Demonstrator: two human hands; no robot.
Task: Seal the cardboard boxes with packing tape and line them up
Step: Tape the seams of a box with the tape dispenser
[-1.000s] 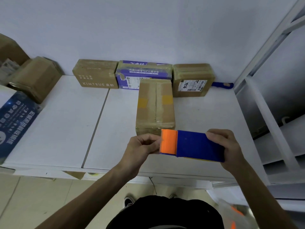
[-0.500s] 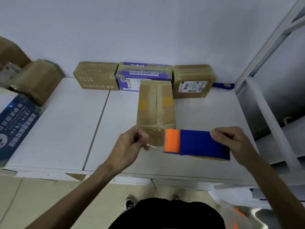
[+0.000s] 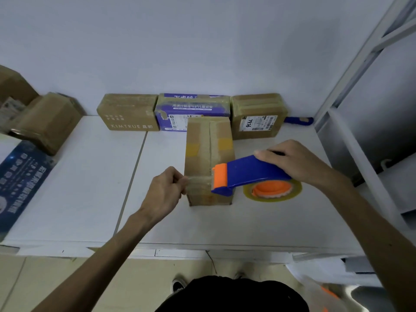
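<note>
A long brown cardboard box (image 3: pixel 209 149) lies lengthwise in the middle of the white table (image 3: pixel 90 188), its near end towards me. My right hand (image 3: pixel 292 161) grips a blue and orange tape dispenser (image 3: pixel 245 174) held over the box's near right edge, its tape roll (image 3: pixel 272 190) facing up. My left hand (image 3: pixel 166 190) pinches the free end of the clear tape (image 3: pixel 198 180) at the box's left edge, so a strip stretches across the box top. Three boxes stand in a row against the wall: a brown one (image 3: pixel 128 113), a purple one (image 3: pixel 193 109), a labelled brown one (image 3: pixel 258 115).
More brown boxes (image 3: pixel 45 122) are piled at the far left beside a dark blue printed sheet (image 3: pixel 18 183). A blue handle (image 3: pixel 297 120) lies by the wall at the right. A white metal shelf frame (image 3: pixel 351 86) borders the table's right side.
Both hands have moved forward from the table's front edge to the box. The tape has been drawn out across the box top and the dispenser has tilted, showing its roll.
</note>
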